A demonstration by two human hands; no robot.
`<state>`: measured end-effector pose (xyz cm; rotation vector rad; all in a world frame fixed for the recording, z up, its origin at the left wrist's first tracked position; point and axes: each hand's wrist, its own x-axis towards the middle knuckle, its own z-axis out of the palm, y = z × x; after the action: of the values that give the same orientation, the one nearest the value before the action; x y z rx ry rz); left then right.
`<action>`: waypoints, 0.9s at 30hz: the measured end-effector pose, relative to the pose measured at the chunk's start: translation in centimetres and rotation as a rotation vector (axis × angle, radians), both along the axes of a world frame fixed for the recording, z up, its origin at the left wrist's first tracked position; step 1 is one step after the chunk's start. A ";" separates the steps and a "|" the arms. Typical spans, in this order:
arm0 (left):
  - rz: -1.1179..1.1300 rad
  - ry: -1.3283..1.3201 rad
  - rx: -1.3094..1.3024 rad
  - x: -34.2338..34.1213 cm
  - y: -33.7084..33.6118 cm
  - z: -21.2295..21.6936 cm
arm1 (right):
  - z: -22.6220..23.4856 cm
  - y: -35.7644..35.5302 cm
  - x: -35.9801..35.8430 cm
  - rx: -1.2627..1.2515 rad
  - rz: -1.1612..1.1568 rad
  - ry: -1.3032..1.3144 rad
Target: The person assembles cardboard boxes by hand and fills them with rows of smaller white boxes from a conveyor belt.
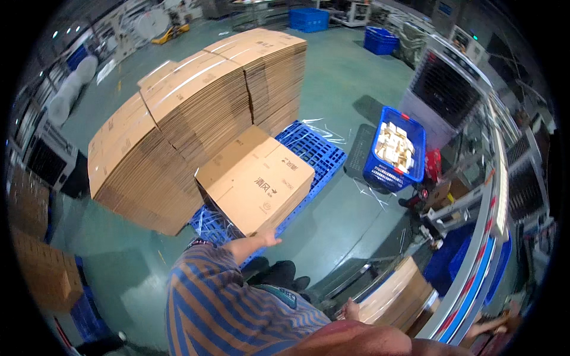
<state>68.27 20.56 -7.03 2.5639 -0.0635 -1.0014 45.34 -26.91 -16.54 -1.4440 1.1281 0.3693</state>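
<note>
The landmark is the blue slatted plastic pallet (317, 155) lying flat on the green floor (347, 222). A short stack of flattened brown cardboard cartons (256, 179) rests on the near half of the pallet, with its near corner overhanging the pallet edge toward the person. Taller leaning stacks of flattened brown cardboard sheets (196, 113) occupy the far and left portions of the pallet and extend beyond its left edge. The right corner of the pallet is bare, and open floor lies along its right and near edges. Across that open floor, well to the right of the pallet, stands a blue plastic crate (418, 151) filled with pale pieces. Farther right of the pallet, a long conveyor frame with a blue rail (475, 270) runs along the floor margin. The left hand (268, 239) is extended forward on a straightened arm in a striped blue and brown sleeve (208, 285); the palm faces down, and the fingers are spread at the near overhanging corner of the short carton stack. The left grip is released and encloses nothing. The right hand (351, 310), near the lower frame edge and well to the near right of the pallet, lies against the end of a second bundle of flattened brown cartons (399, 292) beside the conveyor frame. Whether the right grip is clenched on that bundle cannot be determined, because the fingers are hidden.
</note>
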 end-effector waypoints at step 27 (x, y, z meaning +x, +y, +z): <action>-0.336 -0.248 0.257 41.4 -4.4 -11.1 | 4.0 12.2 41.2 0.234 0.224 0.015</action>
<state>109.66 16.18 -18.13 2.9715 -0.4751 -0.8397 86.51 -14.76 -12.59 -1.3633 0.9035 0.6494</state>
